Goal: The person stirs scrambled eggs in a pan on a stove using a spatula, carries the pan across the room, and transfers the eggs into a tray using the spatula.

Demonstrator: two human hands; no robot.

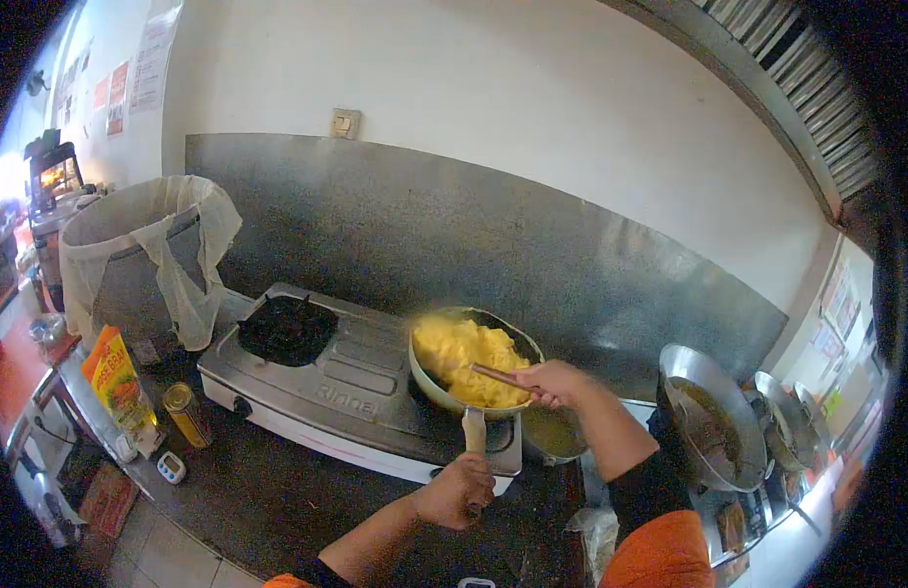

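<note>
A frying pan (421, 377) rests over the right burner of the gas stove, full of fluffy yellow food (478, 358) that looks like scrambled egg. Steam or blur softens its left side. My left hand (458, 490) is closed round the pan's light handle (474, 429), below the stove's front edge. At the pan's right rim, my right hand (554, 382) grips a brown, wooden-looking utensil (503, 376). The stick part reaches over the egg; whether its far end is a spatula or a spoon cannot be made out.
The stove's left burner (287, 329) holds nothing. A cloth-draped bin (140, 284) stands left. On the dark counter are a yellow food pouch (121, 382), a gold can (186, 414) and a small white timer (171, 467). A large wok (709, 421) with oily liquid sits right.
</note>
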